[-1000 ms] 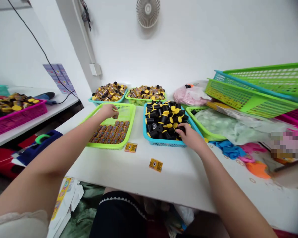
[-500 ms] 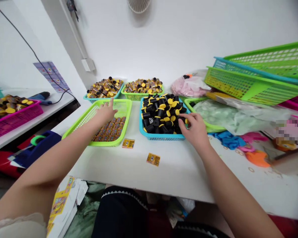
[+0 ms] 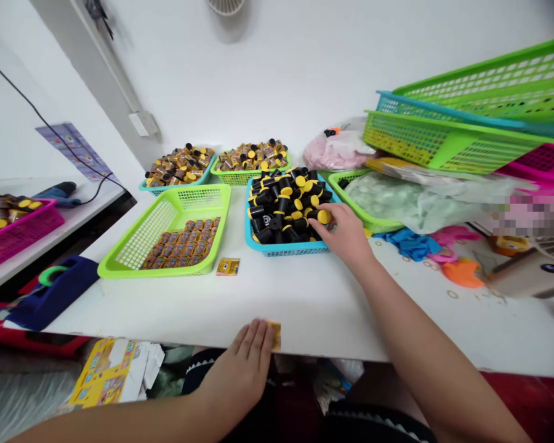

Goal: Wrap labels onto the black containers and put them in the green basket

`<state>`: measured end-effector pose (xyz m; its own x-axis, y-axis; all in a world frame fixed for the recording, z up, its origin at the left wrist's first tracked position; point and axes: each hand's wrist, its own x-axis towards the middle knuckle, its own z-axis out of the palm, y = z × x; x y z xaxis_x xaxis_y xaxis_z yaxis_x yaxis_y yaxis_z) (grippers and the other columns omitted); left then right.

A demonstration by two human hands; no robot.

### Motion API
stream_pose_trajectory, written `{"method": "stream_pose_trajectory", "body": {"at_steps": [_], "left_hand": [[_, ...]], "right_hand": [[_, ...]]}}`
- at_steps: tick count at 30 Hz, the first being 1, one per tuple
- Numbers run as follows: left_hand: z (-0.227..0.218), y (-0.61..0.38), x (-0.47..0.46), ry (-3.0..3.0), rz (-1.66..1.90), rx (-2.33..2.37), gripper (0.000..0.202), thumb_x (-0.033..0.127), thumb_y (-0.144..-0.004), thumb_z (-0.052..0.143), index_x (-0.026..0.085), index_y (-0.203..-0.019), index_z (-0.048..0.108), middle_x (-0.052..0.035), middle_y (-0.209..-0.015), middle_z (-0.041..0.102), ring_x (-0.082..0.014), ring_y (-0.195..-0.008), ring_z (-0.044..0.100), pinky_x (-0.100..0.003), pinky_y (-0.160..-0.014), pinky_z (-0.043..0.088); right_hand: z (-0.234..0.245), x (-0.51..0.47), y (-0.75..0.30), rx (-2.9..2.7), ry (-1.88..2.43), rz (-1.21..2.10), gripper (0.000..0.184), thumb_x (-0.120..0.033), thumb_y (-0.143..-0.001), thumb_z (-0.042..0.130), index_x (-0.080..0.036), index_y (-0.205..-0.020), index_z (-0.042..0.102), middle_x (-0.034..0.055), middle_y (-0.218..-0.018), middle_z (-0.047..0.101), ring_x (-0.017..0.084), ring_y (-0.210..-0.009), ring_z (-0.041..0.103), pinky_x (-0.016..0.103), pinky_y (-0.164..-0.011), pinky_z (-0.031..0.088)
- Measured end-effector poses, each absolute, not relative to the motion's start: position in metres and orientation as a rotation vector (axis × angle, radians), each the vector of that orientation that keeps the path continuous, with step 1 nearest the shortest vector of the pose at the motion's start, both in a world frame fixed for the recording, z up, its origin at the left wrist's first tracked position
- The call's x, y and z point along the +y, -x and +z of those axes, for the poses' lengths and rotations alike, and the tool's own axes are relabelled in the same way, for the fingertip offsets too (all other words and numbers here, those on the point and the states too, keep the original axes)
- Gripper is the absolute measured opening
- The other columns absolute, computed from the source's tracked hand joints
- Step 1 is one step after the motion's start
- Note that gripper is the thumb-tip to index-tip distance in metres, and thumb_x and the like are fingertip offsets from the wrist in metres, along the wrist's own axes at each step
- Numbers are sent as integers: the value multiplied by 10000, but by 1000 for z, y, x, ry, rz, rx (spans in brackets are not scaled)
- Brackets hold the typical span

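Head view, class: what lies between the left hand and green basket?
A yellow packet lies on the table between the left hand and green basket, in the head view.

Room: white wall (image 3: 277,74) | fan (image 3: 226,5) high on it | white side table (image 3: 92,197) left | floor (image 3: 530,406) red-looking, hard to tell

1. Left hand (image 3: 237,369), at 6 o'clock, lies flat at the near edge of the white table (image 3: 305,307), just touching a small yellow packet (image 3: 274,335).
2. Right hand (image 3: 346,234), at 1 o'clock, reaches into black yellow-capped canisters (image 3: 281,206) heaped in a blue plastic basket (image 3: 286,249).
3. A lime-green basket (image 3: 138,240) with rows of small printed packets (image 3: 182,244) sits at 11 o'clock.
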<state>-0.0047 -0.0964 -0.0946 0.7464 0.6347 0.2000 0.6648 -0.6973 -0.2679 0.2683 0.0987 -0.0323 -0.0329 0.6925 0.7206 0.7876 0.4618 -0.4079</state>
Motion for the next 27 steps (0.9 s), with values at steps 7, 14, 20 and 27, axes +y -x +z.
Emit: {"method": "stream_pose_trajectory", "body": {"at_steps": [7,14,20,27], "left_hand": [[-4,-11,-24,3163,-954,-1461,329,188,-906,543,170,-1211,665,-47,-921,781,-142,-683,729,-218,-681,582],[-12,-48,63,3072,-2483,-2142,385,402,-661,843,146,-846,623,-22,-693,745,-167,-631,732,-295,-652,626],[-28,-39,48,3034,-2831,-1877,365,423,-760,780,164,-872,548,-19,-784,747,-223,-770,755,-288,-536,634],[-26,-40,43,2789,-2899,-1877,445,517,-755,749,176,-820,472,-26,-770,745,-236,-757,759,-305,-528,638]], "right_hand": [[-30,95,-265,-1740,1216,-119,288,-354,-851,659,-206,-1098,647,95,-1030,645,144,-604,550,374,-697,545],[-20,82,-257,-1613,939,286,272,-350,-828,682,-234,-1073,650,88,-1125,550,122,-697,585,310,-636,564],[-17,64,-248,-1508,632,1042,309,-334,-865,672,-279,-1160,598,-29,-733,613,122,-627,616,297,-634,540],[-16,58,-242,-1408,506,1169,288,-375,-802,745,-272,-1060,670,-15,-762,654,112,-576,614,272,-547,517]]}}
